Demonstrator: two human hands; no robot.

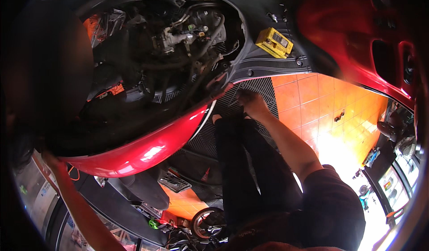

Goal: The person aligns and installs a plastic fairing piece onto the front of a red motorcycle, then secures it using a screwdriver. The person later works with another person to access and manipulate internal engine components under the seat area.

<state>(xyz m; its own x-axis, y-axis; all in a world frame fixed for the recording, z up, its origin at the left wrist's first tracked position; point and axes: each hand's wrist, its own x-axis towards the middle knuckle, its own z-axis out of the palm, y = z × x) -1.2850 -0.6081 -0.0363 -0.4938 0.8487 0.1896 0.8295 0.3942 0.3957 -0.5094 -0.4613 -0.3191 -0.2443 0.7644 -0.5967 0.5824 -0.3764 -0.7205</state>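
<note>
Right hand (251,104) seen near centre, fingers shadowed; its hold cannot be told. Left hand (52,162) seen at lower left, by the left end of the red side panel (129,159); hold also unclear. Above it, engine parts (181,38) are exposed. Panel best supported evenly, untwisted.

Floor: glossy orange tile (304,100), gridded; dark ribbed matting (264,89) alongside. Light: strong white glare on tiles, right side. Background: 1 motorcycle wheel (206,224), lower edge.
</note>
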